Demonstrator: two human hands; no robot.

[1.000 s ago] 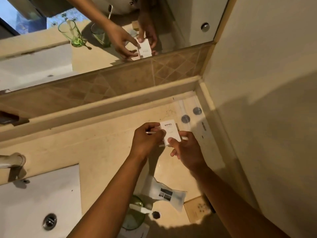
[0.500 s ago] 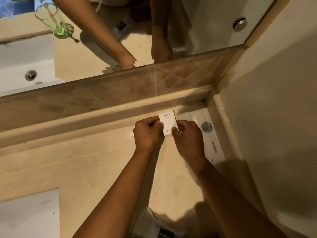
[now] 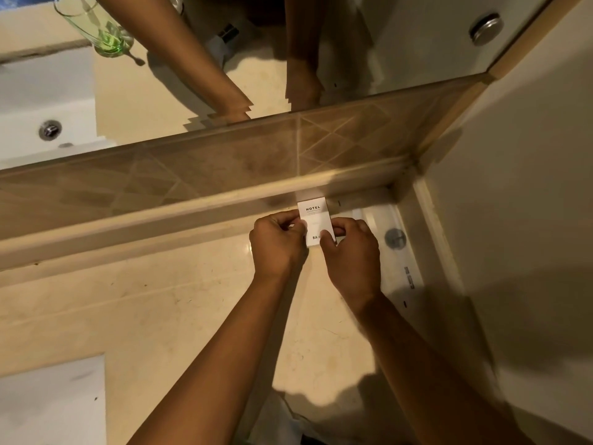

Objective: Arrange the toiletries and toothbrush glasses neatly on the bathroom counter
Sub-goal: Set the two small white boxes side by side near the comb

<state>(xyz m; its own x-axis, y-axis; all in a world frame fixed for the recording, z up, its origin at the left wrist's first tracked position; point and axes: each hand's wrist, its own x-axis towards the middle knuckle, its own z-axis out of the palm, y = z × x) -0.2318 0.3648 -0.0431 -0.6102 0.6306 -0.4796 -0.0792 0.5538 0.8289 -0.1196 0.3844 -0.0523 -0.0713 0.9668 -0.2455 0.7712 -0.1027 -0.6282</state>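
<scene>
A green-tinted toothbrush glass (image 3: 106, 33) shows only as a reflection in the wall mirror (image 3: 401, 43), far left of the small white "HOTEL" carton (image 3: 313, 211). The left hand (image 3: 277, 244) pinches the carton's left edge, fingers curled. The carton stands upright on the beige stone counter (image 3: 160, 300), against the backsplash ledge. The right hand (image 3: 351, 252) pinches the carton's right edge, thumb across its face.

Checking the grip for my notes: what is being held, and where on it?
A small white box marked HOTEL, pinched by both hands: left hand on its left edge, right hand on its right edge and lower front.
</scene>
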